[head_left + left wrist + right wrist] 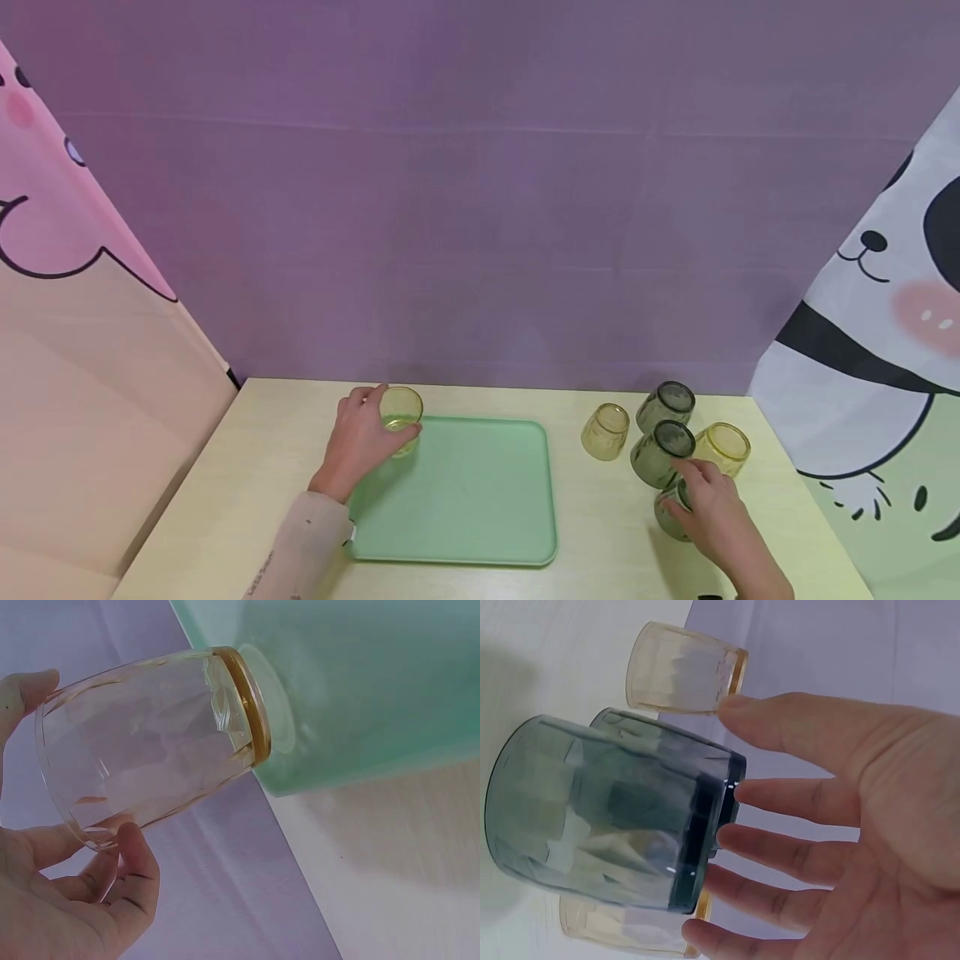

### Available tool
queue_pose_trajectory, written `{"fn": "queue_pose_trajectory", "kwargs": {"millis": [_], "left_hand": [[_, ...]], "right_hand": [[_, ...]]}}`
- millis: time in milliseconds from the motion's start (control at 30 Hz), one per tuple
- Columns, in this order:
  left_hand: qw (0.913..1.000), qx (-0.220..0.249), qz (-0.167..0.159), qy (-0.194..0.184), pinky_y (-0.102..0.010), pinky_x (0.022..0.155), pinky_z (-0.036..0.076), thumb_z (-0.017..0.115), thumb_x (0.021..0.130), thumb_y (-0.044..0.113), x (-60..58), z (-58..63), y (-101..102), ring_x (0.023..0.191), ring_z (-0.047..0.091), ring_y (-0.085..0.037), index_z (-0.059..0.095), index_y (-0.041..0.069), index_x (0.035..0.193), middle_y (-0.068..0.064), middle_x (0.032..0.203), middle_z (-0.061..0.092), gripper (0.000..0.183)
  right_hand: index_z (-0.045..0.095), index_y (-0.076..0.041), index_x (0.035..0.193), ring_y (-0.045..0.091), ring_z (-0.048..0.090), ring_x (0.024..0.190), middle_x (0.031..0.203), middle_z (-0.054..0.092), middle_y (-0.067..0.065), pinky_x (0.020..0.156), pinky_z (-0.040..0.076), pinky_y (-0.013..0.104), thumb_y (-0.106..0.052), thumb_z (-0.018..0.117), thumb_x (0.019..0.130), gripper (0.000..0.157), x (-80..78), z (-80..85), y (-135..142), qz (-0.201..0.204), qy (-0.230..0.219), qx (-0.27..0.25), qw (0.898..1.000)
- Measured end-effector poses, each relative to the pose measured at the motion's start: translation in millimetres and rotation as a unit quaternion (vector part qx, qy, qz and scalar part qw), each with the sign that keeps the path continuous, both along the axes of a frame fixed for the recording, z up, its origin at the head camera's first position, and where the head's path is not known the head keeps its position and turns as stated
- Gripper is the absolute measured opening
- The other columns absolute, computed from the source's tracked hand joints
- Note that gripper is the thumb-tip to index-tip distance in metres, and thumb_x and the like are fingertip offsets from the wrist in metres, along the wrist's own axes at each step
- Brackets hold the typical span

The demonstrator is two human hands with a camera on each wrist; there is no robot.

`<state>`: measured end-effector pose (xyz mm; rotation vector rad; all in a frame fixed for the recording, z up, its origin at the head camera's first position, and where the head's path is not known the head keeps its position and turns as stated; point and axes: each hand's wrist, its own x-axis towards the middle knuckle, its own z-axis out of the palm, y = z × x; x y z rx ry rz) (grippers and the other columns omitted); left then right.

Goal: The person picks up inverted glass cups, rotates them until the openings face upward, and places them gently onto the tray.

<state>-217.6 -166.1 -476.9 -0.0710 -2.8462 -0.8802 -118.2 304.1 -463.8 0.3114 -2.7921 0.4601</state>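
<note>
My left hand [362, 442] holds a clear yellow glass [401, 408] by its rim, mouth up, at the back left corner of the green tray [480, 492]. In the left wrist view, thumb and fingers pinch the rim of the yellow glass [150, 742], its thick base towards the tray; whether it touches is unclear. My right hand [716, 517] is over the nearest grey-green glass [667, 518], which stands upside down. In the right wrist view its fingers reach out straight and spread beside the base of the grey-green glass [600, 817], not curled round it.
Behind the right hand stand two more upside-down grey-green glasses, one at the back [666, 408] and one in the middle [654, 458]. One yellow glass [604, 433] is left of them, another yellow glass [723, 450] right. A purple cloth [480, 250] hangs behind the table [217, 492].
</note>
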Motion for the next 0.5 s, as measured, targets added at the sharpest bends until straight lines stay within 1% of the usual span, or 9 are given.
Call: {"fn": "queue_pose_trajectory", "kwargs": {"millis": [67,133,233,433,500], "left_hand": [[1.0,0.0,0.002,-0.004,-0.056,0.095,0.046,0.076,0.079,0.047,-1.1,-0.8,-1.2,0.127,0.038,-0.046,0.046,-0.005,0.144,-0.026,0.14,0.044,0.089],[1.0,0.0,0.003,-0.008,-0.056,0.095,0.046,0.076,0.079,0.047,-2.0,-1.8,-2.1,0.128,0.037,-0.046,0.046,-0.005,0.144,-0.026,0.14,0.043,0.088],[0.9999,-0.001,0.003,-0.012,-0.057,0.094,0.047,0.076,0.08,0.046,-3.2,-2.6,-3.0,0.129,0.036,-0.046,0.045,-0.005,0.145,-0.026,0.141,0.042,0.088],[0.9998,-0.009,0.001,-0.017,-0.058,0.093,0.047,0.075,0.081,0.047,-5.1,-2.6,-4.5,0.128,0.036,-0.048,0.043,-0.006,0.146,-0.029,0.14,0.042,0.09],[0.9997,-0.012,0.0,-0.022,-0.059,0.093,0.047,0.075,0.082,0.048,-5.2,-2.2,-5.3,0.128,0.036,-0.048,0.042,-0.007,0.146,-0.029,0.14,0.042,0.091]], "right_hand": [[0.061,0.011,0.116,0.054,0.056,0.088,0.107,0.056,0.032,0.071,0.05,0.065,-0.005,0.086,0.074,0.052,0.2,-0.7,1.0,-0.002,0.005,0.003,1.0],[0.061,0.012,0.116,0.052,0.056,0.089,0.105,0.057,0.032,0.072,0.049,0.064,-0.003,0.087,0.073,0.053,0.0,-1.6,1.7,0.0,0.012,0.005,1.0],[0.06,0.013,0.115,0.051,0.056,0.09,0.103,0.056,0.032,0.076,0.047,0.062,-0.002,0.086,0.072,0.053,-0.3,-3.0,2.4,0.003,0.012,0.007,1.0],[0.059,0.016,0.113,0.051,0.057,0.086,0.1,0.055,0.033,0.076,0.048,0.062,0.0,0.084,0.072,0.051,-2.3,-4.3,3.6,-0.003,0.001,0.009,1.0],[0.058,0.016,0.112,0.051,0.057,0.085,0.099,0.055,0.033,0.075,0.049,0.062,0.0,0.084,0.072,0.05,-2.9,-4.3,4.4,-0.006,-0.011,0.012,1.0]]}}
